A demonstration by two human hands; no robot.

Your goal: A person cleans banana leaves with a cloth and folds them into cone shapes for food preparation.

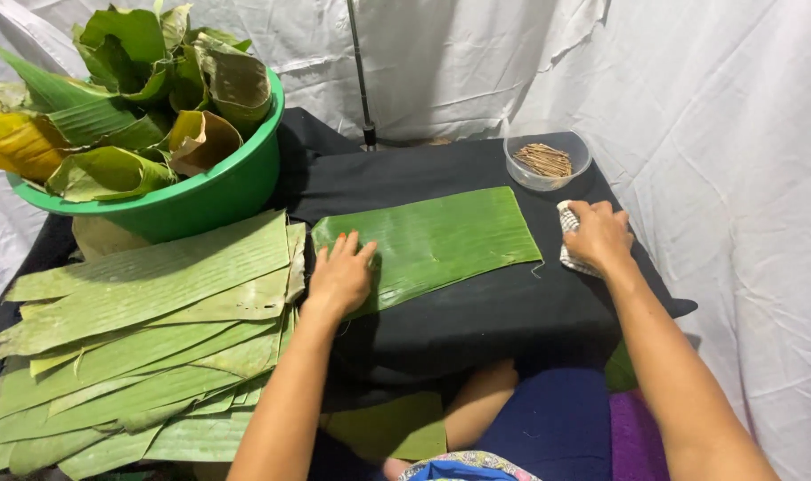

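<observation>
A single green banana leaf piece (pixel 441 239) lies flat on the black cloth-covered table (pixel 485 312). My left hand (pixel 338 276) rests palm down on the leaf's left end, fingers spread. My right hand (pixel 599 233) sits to the right of the leaf, closed over a small checked cloth (pixel 569 240) on the table.
A stack of cut banana leaves (pixel 147 338) lies at the left. Behind it stands a green basin (pixel 218 191) full of rolled leaves. A clear bowl of thin brown sticks (pixel 546 160) sits at the back right. White sheeting hangs all around, with a dark pole (pixel 361 76) behind.
</observation>
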